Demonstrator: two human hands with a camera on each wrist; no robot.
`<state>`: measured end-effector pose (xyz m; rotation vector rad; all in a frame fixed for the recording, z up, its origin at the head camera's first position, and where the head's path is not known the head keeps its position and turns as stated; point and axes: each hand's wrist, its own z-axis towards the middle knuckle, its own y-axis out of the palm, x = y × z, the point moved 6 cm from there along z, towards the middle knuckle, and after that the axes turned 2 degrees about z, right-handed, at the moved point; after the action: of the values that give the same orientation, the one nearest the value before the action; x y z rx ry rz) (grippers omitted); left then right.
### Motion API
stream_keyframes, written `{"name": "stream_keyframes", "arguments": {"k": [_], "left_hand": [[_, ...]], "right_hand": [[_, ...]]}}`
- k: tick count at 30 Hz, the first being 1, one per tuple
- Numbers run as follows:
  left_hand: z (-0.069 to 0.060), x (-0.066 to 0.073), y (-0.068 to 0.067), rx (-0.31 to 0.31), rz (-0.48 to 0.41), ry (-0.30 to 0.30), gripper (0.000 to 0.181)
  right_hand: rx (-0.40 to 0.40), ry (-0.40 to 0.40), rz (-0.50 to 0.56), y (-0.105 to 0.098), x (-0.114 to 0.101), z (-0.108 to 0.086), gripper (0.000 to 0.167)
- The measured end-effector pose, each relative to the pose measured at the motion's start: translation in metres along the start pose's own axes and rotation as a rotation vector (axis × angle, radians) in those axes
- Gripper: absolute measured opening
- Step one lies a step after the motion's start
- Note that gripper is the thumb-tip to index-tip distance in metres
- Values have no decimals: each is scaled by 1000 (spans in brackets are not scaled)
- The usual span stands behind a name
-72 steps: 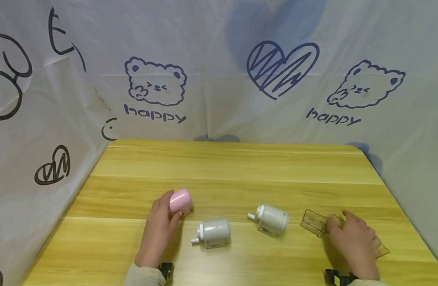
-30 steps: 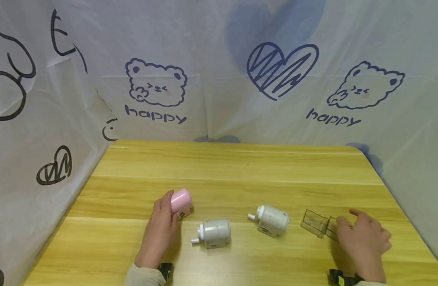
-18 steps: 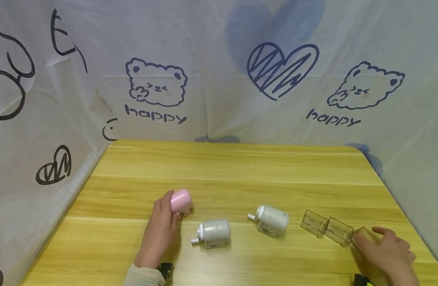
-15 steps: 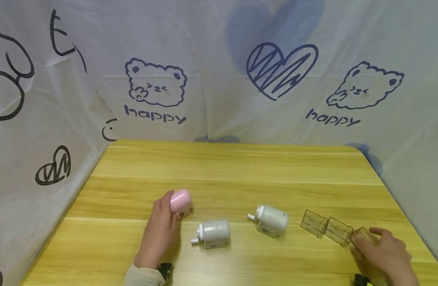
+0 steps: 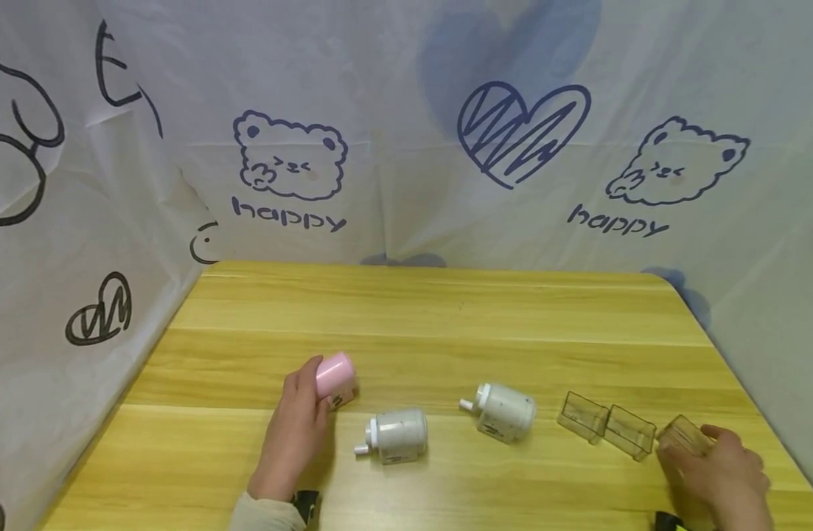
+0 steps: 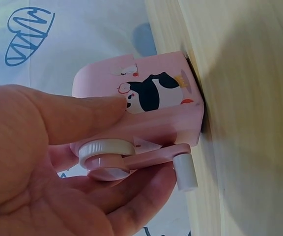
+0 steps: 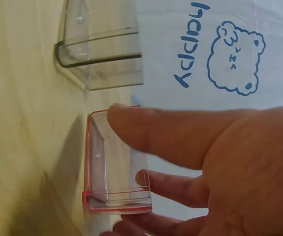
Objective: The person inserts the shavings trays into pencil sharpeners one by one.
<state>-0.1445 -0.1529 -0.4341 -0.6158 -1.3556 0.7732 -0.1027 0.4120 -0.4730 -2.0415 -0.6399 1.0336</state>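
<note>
A person's left hand (image 5: 293, 435) grasps a glossy pink plastic hand-crank sharpener (image 5: 335, 375) at the left of a yellow wood-grain table (image 5: 406, 317), thumb against its black-and-white animal print and other fingers behind the pink crank arm (image 6: 154, 157). The white cylindrical knob (image 6: 185, 172) sticks out past the fingertips, suggesting a grip meant to steady the body rather than turn the crank. The sharpener's base sits at the tabletop.

At far right, the right hand (image 5: 724, 468) pinches a clear plastic box with a red-tinted rim (image 5: 686, 436) between thumb and fingers, a light hold at the edges that would suit thin walls. Whether that box touches the table is hard to tell.

Just beside it, 2 clear plastic boxes with dark rims (image 5: 582, 418) (image 5: 630, 432) lie nearly end to end, making a slanting row of 3, perhaps so each can be reached separately.

Between the hands stand 2 greyish-white barrel-shaped sharpeners (image 5: 402, 435) (image 5: 508, 413), apart from each other, their white cranks pointing left, a spacing that probably leaves finger room around each.
</note>
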Motion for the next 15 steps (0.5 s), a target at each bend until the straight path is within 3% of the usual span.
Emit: {"name": "stream_keyframes", "arguments": {"k": [4, 9, 12, 15], "left_hand": [[0, 0, -1, -5, -5, -18, 56], [0, 3, -3, -10, -18, -26, 58], [-1, 7, -8, 51, -58, -7, 60], [-2, 14, -18, 195, -129, 87, 62]], "right_hand": [[-43, -62, -30, -1, 1, 3, 83], [-43, -59, -24, -2, 1, 1, 80], [31, -17, 15, -6, -1, -1, 80], [172, 57, 110, -11, -5, -6, 82]]}}
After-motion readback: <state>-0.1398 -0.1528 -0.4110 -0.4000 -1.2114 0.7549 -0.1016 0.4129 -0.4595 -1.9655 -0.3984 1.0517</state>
